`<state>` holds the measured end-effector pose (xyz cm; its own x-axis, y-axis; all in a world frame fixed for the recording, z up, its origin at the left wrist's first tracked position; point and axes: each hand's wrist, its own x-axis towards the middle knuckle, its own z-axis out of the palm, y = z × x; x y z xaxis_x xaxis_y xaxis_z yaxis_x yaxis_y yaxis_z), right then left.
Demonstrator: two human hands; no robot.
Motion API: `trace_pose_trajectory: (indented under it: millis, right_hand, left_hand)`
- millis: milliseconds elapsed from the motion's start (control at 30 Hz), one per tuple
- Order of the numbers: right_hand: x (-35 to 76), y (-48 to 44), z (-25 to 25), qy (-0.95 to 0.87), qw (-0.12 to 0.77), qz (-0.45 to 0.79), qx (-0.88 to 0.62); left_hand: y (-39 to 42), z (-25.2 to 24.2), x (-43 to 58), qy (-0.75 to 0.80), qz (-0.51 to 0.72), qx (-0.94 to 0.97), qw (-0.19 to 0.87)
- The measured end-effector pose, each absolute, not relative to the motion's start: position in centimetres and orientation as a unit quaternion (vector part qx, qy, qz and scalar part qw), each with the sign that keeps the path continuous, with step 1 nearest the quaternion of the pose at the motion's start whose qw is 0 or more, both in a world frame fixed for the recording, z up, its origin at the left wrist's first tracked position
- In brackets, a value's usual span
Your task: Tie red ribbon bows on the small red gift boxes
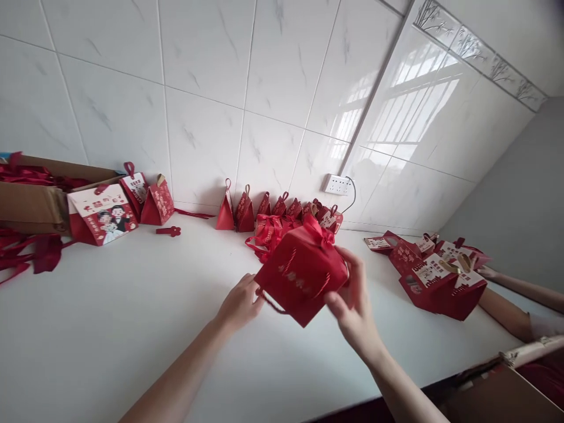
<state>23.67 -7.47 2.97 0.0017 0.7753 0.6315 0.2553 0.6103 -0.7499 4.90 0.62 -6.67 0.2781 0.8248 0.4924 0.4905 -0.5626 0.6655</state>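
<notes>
A red paper gift bag [291, 273] with rope handles and pale printing hangs tilted above the white table. My right hand [359, 314] grips its right side, with the thumb on the near face and the other fingers partly hidden behind it. At the bag's left corner, beside a rope handle [274, 302], my left hand [242, 302] is closed, its fingertips partly hidden by the bag. A red ribbon bow [324, 235] shows at the upper end of the bag. Just behind stands a red box [268, 230] tied with ribbon.
Several small red boxes [244, 211] line the tiled wall, below a power strip [338, 185]. At left are printed boxes [108, 214], a cardboard carton [33, 205] and loose ribbon [47, 254]. Another person's arms [506, 308] reach among red boxes [440, 288] at right.
</notes>
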Motion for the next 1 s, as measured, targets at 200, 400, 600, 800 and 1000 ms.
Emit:
trace_pose_trajectory:
  millis: [200, 400, 600, 800, 1000]
  right_hand:
    - [27.1, -6.5, 4.1, -0.243, 0.623, 0.667, -0.329]
    - [30.4, -7.6, 3.7, -0.11, 0.61, 0.746, -0.242]
    - [31.4, -8.6, 3.7, -0.075, 0.666, 0.695, -0.262]
    - [37.9, -6.5, 0.5, -0.279, 0.73, 0.175, -0.599]
    - [43.8, -4.6, -5.4, -0.34, 0.47, -0.106, -0.807]
  left_hand:
    - [1.5, -7.6, 4.5, 0.398, 0.404, 0.806, 0.169]
    - [1.9, -7.7, 4.6, 0.411, 0.398, 0.803, 0.166]
    - [2.0, -7.9, 4.7, 0.417, 0.382, 0.807, 0.169]
    - [1.8, -7.9, 5.0, 0.393, 0.379, 0.826, 0.138]
    - [1.2, -8.1, 5.5, 0.401, 0.334, 0.844, 0.12]
